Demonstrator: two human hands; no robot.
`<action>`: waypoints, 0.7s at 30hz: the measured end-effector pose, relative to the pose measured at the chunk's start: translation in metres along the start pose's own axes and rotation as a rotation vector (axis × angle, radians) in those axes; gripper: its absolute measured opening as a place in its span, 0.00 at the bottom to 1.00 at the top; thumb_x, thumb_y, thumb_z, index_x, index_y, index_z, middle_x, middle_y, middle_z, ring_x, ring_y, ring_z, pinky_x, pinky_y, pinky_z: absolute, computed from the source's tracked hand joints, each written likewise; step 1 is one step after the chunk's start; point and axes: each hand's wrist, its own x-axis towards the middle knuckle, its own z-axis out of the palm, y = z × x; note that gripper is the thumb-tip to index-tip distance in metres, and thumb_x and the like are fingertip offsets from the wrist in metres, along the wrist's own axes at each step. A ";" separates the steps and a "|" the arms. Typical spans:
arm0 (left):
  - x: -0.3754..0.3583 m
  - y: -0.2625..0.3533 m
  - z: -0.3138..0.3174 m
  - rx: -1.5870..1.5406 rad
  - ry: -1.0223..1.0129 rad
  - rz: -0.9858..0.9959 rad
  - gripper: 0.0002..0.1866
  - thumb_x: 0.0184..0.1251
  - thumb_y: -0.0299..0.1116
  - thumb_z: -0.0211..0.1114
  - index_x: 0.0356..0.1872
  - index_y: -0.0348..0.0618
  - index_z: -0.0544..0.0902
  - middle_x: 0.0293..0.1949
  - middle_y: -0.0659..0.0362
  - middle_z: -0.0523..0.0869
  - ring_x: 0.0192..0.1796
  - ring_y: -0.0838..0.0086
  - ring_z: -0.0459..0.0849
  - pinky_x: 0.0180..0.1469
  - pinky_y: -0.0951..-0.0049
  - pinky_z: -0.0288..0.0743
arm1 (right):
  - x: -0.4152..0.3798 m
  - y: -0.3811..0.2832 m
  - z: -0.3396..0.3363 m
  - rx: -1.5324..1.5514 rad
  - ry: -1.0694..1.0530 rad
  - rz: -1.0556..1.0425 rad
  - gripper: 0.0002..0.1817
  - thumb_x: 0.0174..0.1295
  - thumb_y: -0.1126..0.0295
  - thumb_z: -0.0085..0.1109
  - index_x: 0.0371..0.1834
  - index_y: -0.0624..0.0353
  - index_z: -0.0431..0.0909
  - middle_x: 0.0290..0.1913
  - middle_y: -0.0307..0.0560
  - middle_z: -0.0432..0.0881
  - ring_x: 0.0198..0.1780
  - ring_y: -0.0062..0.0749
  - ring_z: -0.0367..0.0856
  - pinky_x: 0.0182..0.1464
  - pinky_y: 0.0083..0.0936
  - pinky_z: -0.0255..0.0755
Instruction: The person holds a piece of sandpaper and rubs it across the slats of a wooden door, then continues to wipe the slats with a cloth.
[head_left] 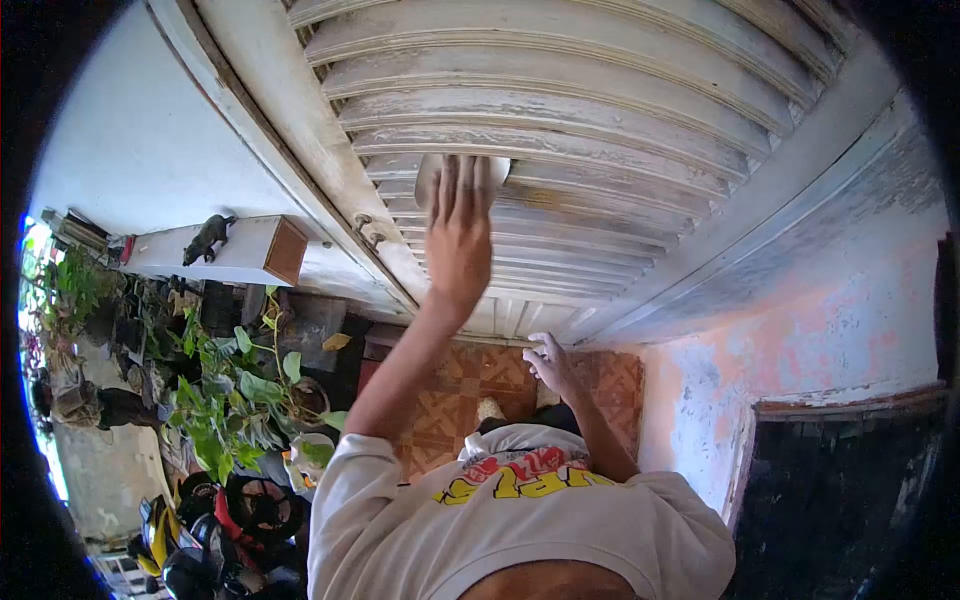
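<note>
My left hand (461, 230) is raised to a louvred wooden door (560, 120) with worn, whitish paint. Its fingers lie over a pale, flat sheet that looks like sandpaper (500, 170), pressing it to the slats. Part of the sheet is hidden beneath the fingers. Around it the slats look scuffed, with a yellowish-brown patch to the right. Lower down, my right hand (548, 362) hangs in front of my body, its fingers loosely bent and apart, with nothing visible in them. Whitish dust shows on the fingers of both hands.
Metal door hardware (370, 232) sits on the frame at left. Leafy plants (235, 395) and a motorcycle (260, 510) stand to the left, near a ledge (220, 250) bearing a dark animal figure. Patterned tiles (440, 400) cover the floor. A peeling wall (740, 350) rises at right.
</note>
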 end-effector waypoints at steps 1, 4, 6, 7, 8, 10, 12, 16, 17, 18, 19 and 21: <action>0.001 0.010 0.011 -0.019 0.048 -0.036 0.40 0.50 0.12 0.51 0.73 0.32 0.63 0.73 0.39 0.62 0.77 0.45 0.56 0.78 0.46 0.47 | 0.000 0.002 0.001 -0.003 -0.008 0.004 0.23 0.69 0.63 0.59 0.63 0.59 0.66 0.41 0.49 0.83 0.32 0.24 0.79 0.32 0.24 0.76; 0.002 0.042 0.031 0.019 0.001 0.036 0.37 0.55 0.15 0.53 0.72 0.32 0.64 0.73 0.41 0.63 0.77 0.45 0.56 0.79 0.47 0.47 | -0.002 -0.011 0.005 -0.024 -0.023 0.003 0.24 0.69 0.62 0.59 0.62 0.60 0.66 0.41 0.53 0.83 0.31 0.29 0.81 0.34 0.27 0.77; 0.004 0.075 0.051 -0.072 0.006 0.093 0.36 0.57 0.19 0.56 0.73 0.34 0.64 0.74 0.44 0.63 0.77 0.46 0.57 0.79 0.49 0.48 | 0.003 -0.007 0.014 -0.002 -0.014 -0.023 0.24 0.69 0.60 0.60 0.61 0.61 0.65 0.40 0.56 0.84 0.30 0.34 0.83 0.36 0.31 0.78; 0.005 0.090 0.056 -0.180 -0.025 0.109 0.36 0.58 0.20 0.57 0.73 0.35 0.65 0.74 0.46 0.63 0.77 0.46 0.56 0.79 0.50 0.48 | 0.007 0.004 0.017 -0.006 -0.010 -0.020 0.24 0.69 0.60 0.60 0.61 0.61 0.65 0.40 0.56 0.84 0.30 0.34 0.83 0.36 0.31 0.78; 0.009 0.100 0.050 -0.140 -0.068 0.093 0.36 0.59 0.20 0.57 0.73 0.37 0.65 0.75 0.49 0.63 0.78 0.49 0.57 0.80 0.52 0.48 | 0.009 0.012 0.019 -0.017 -0.008 -0.059 0.24 0.69 0.60 0.60 0.60 0.62 0.65 0.40 0.56 0.84 0.30 0.34 0.83 0.36 0.31 0.78; 0.009 0.086 0.047 -0.105 -0.062 0.147 0.36 0.59 0.19 0.56 0.73 0.38 0.64 0.75 0.50 0.62 0.78 0.52 0.56 0.80 0.52 0.48 | 0.006 0.002 0.013 -0.003 0.009 -0.058 0.23 0.69 0.59 0.60 0.59 0.61 0.67 0.39 0.56 0.84 0.31 0.34 0.84 0.36 0.31 0.78; 0.005 0.064 0.028 -0.083 -0.148 0.152 0.39 0.57 0.16 0.54 0.75 0.40 0.62 0.77 0.52 0.59 0.80 0.59 0.54 0.80 0.52 0.47 | 0.001 0.004 0.008 -0.016 0.034 -0.022 0.23 0.69 0.60 0.60 0.60 0.61 0.67 0.38 0.55 0.84 0.31 0.34 0.84 0.36 0.31 0.78; 0.000 0.015 -0.003 -0.001 -0.172 0.065 0.40 0.57 0.14 0.54 0.75 0.42 0.62 0.77 0.52 0.61 0.80 0.57 0.54 0.80 0.48 0.44 | -0.002 0.014 0.009 0.039 0.062 0.004 0.23 0.68 0.60 0.60 0.60 0.60 0.68 0.36 0.53 0.84 0.31 0.33 0.84 0.34 0.31 0.78; 0.002 0.016 -0.008 -0.031 -0.179 0.052 0.40 0.56 0.13 0.53 0.76 0.42 0.61 0.77 0.52 0.60 0.80 0.55 0.53 0.80 0.48 0.44 | 0.000 0.014 0.007 0.044 0.076 -0.004 0.23 0.68 0.60 0.60 0.60 0.60 0.68 0.36 0.53 0.84 0.31 0.33 0.84 0.34 0.31 0.78; 0.003 0.020 -0.001 -0.036 -0.176 0.062 0.40 0.56 0.13 0.53 0.76 0.42 0.61 0.77 0.52 0.60 0.80 0.55 0.53 0.80 0.48 0.44 | -0.003 0.010 0.007 0.035 0.073 -0.003 0.23 0.68 0.60 0.60 0.60 0.60 0.68 0.36 0.53 0.84 0.31 0.32 0.83 0.34 0.31 0.78; 0.001 0.026 0.011 -0.031 -0.103 0.038 0.39 0.57 0.13 0.53 0.75 0.40 0.62 0.77 0.50 0.60 0.79 0.52 0.53 0.80 0.47 0.44 | -0.004 0.009 0.005 0.022 0.067 -0.003 0.23 0.68 0.60 0.60 0.60 0.60 0.68 0.36 0.52 0.84 0.30 0.32 0.83 0.34 0.31 0.78; -0.003 0.040 0.039 0.130 0.003 0.091 0.34 0.58 0.15 0.53 0.71 0.34 0.67 0.76 0.45 0.61 0.78 0.47 0.56 0.79 0.46 0.47 | -0.002 0.010 0.004 0.050 0.067 -0.026 0.23 0.68 0.60 0.60 0.60 0.60 0.68 0.37 0.53 0.84 0.29 0.31 0.82 0.33 0.30 0.77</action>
